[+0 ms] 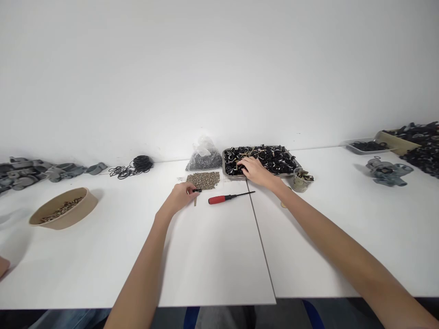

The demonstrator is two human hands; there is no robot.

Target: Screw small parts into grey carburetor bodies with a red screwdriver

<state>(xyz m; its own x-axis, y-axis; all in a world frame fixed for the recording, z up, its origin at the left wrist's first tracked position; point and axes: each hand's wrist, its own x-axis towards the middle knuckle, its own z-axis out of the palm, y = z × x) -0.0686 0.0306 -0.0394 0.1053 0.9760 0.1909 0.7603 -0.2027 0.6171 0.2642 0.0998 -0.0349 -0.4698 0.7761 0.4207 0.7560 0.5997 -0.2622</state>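
Note:
My left hand (pixel 183 197) is closed on a small black part (pixel 196 190) near the front edge of a pile of small brass-coloured pieces (pixel 206 180). A narrow brass-coloured strip (pixel 195 201) points down from beneath that part; whether they are joined I cannot tell. My right hand (pixel 253 170) is over the front of a metal tray (pixel 224 174) heaped with black ring-like parts and some brass strips. Its fingers are bent and apart among the parts, their tips partly hidden. Between my hands lies a red-handled screwdriver (pixel 219 199), its shaft pointing right.
A clear bag (pixel 204 157) of dark pieces stands behind the brass pile. Right of the tray is a plastic cup (pixel 302 181) of brass pieces. Leftward sit black rings (pixel 140 164), a beige bowl (pixel 91 203) and grey castings (pixel 56 172). A grey fitting (pixel 387 171) lies far right.

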